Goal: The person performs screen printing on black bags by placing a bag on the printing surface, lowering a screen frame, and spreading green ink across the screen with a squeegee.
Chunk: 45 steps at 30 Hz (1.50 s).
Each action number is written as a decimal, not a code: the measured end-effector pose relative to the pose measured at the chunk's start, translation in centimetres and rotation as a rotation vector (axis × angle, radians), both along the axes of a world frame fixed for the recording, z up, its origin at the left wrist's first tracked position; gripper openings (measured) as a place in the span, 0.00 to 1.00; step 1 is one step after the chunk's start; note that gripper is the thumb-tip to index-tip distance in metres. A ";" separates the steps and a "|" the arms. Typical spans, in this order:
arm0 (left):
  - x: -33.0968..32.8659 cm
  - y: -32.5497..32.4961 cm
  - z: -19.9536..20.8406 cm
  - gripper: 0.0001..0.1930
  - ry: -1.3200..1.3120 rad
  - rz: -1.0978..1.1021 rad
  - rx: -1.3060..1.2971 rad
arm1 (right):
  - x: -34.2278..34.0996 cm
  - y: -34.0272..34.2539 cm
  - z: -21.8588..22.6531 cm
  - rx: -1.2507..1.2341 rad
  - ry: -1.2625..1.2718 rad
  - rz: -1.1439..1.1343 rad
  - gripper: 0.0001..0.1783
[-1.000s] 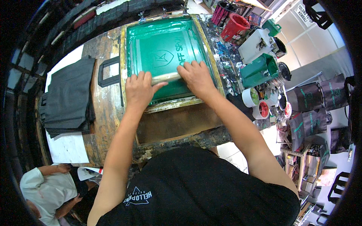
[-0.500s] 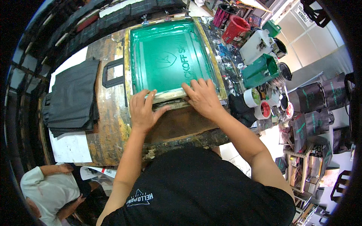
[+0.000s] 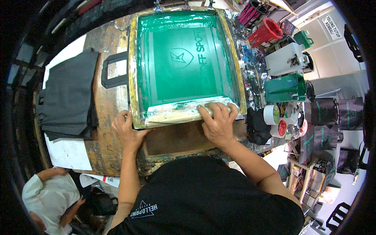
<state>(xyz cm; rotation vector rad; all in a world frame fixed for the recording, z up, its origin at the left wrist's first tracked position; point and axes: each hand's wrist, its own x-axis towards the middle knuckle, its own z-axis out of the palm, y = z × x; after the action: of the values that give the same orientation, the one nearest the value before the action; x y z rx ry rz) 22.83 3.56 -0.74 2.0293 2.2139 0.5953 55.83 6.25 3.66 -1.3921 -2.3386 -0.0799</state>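
A screen-printing frame [image 3: 134,70] with yellowish rails lies before me, its mesh [image 3: 176,84] coated in green ink and bearing a shield emblem and lettering. Across its near end rests a paint-smeared, cream-coloured squeegee [image 3: 172,117]. My right hand [image 3: 218,124] is closed over the squeegee's right part, fingers on top and thumb on the near side. At the frame's near left corner, my left hand [image 3: 129,131] is closed on the edge, fingers along the side and thumb at the front. Black bag handles [image 3: 113,71] stick out from under the frame's left side.
Black bags [image 3: 70,94] are stacked on white paper at the left of the stained table [image 3: 107,133]. Along the right stand a red bucket [image 3: 266,33], a green container [image 3: 285,88] and small ink tubs [image 3: 279,128]. Another person [image 3: 53,196] is at lower left.
My left hand has gone from the squeegee to the frame's near left corner. My right hand stays on the squeegee, shifted toward the right. The view has shifted, and the frame looks larger.
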 end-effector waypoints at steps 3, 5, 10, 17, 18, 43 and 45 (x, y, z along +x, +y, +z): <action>-0.2 -0.2 0.0 0.51 -0.029 -0.032 0.112 | -0.1 0.4 1.0 0.024 0.009 0.013 0.32; -0.4 -0.2 0.0 0.53 -0.070 -0.034 0.155 | -0.2 0.8 2.2 0.029 0.006 0.005 0.28; -0.4 -1.1 -1.3 0.55 -0.260 0.123 0.159 | -0.2 1.6 5.2 0.085 0.024 0.023 0.29; 2.5 1.2 3.4 0.49 -0.900 -0.046 0.489 | -0.5 4.2 9.6 0.279 0.061 0.038 0.30; 2.7 2.0 4.8 0.47 -0.931 -0.065 0.517 | -0.6 5.1 10.6 0.317 0.053 0.031 0.29; 2.1 6.5 1.2 0.52 -0.101 0.182 -0.147 | -3.4 19.1 30.0 0.217 -0.068 -0.032 0.46; 1.6 7.6 1.4 0.52 -0.157 0.185 -0.201 | -3.2 19.3 30.0 0.218 -0.013 0.013 0.48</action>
<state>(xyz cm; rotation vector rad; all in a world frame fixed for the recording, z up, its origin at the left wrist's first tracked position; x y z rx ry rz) 24.42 11.18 0.67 1.6379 2.2791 0.5046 52.58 25.57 33.69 -1.2728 -2.2713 -0.3305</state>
